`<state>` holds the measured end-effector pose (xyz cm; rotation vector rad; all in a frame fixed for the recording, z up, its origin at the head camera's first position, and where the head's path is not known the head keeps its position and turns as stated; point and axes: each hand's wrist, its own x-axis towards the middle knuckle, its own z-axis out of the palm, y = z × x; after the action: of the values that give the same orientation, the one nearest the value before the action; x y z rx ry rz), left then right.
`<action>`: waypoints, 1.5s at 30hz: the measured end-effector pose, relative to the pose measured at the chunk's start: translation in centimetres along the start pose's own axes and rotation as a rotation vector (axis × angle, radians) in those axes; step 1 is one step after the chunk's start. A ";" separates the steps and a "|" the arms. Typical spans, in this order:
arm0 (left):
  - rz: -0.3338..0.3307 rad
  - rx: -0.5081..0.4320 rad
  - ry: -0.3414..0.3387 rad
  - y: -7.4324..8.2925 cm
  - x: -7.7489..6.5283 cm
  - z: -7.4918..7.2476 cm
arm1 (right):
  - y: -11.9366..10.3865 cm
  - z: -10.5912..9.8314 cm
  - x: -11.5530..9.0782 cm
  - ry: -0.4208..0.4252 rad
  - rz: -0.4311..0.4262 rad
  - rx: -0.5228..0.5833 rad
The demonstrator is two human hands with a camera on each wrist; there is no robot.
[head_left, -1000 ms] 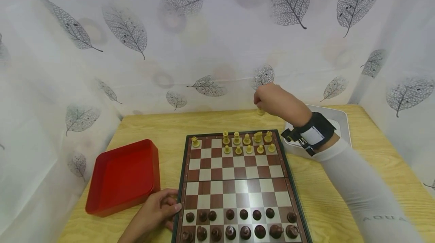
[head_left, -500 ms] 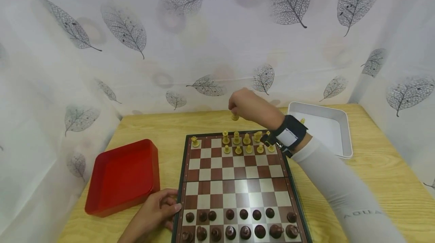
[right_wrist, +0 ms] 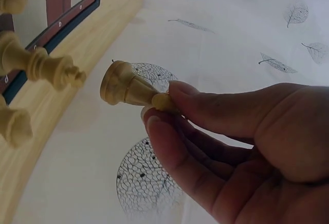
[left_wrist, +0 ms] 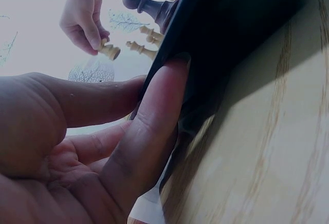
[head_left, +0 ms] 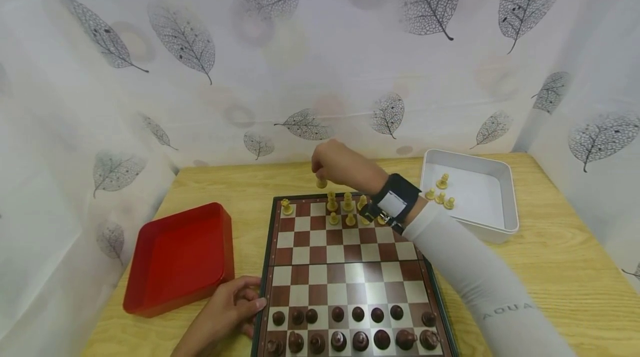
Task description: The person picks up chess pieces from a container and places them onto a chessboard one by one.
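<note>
My right hand [head_left: 340,165] pinches a pale yellow chess piece [right_wrist: 123,85] between thumb and fingertips, base outward. Its top is hidden by the fingers, so the exact kind cannot be told. This hand hovers just beyond the far edge of the chessboard [head_left: 320,273], near the pale king [head_left: 332,202]. A pale rook [head_left: 286,207] stands alone in the far left corner. My left hand [head_left: 227,310] holds the board's near left edge, thumb above and a finger beneath [left_wrist: 159,95]. Dark pieces [head_left: 360,340] fill two rows on the near side.
At the left is a red box [head_left: 175,257] with nothing seen inside. A white tray [head_left: 500,179] at the back right holds several pale pieces [head_left: 442,181]. A leaf-patterned curtain [head_left: 320,68] surrounds the wooden table. My right forearm [head_left: 475,268] covers the board's far right corner.
My right hand has travelled left from near the white tray, carrying the pale chess piece along behind the far edge of the board. My left hand stays on the board's edge.
</note>
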<state>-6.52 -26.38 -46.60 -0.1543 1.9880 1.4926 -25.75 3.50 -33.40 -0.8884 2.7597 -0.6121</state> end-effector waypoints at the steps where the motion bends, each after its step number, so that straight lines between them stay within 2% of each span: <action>1: 0.000 0.001 0.000 0.0 0.0 0.0 | -0.1 0.2 0.2 -0.003 -0.001 0.002; 14: 0.017 0.006 -0.007 0.0 0.0 -0.1 | -1.0 3.1 1.7 -0.020 -0.017 0.080; 26: 0.011 0.008 0.006 0.2 -0.1 -0.1 | -1.5 5.2 2.8 -0.038 -0.095 0.009; 33: 0.022 0.006 -0.006 0.1 -0.1 0.0 | -1.8 5.9 2.9 -0.081 -0.075 0.023; 38: 0.024 0.013 -0.003 0.1 0.0 -0.1 | -1.9 6.6 2.9 -0.100 -0.059 -0.018; 45: 0.025 0.014 -0.001 0.1 0.0 0.0 | -1.8 7.2 3.3 -0.086 -0.099 -0.079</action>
<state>-6.54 -26.39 -46.53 -0.1229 2.0059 1.4945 -25.44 -2.12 -39.21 -1.0486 2.6922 -0.4719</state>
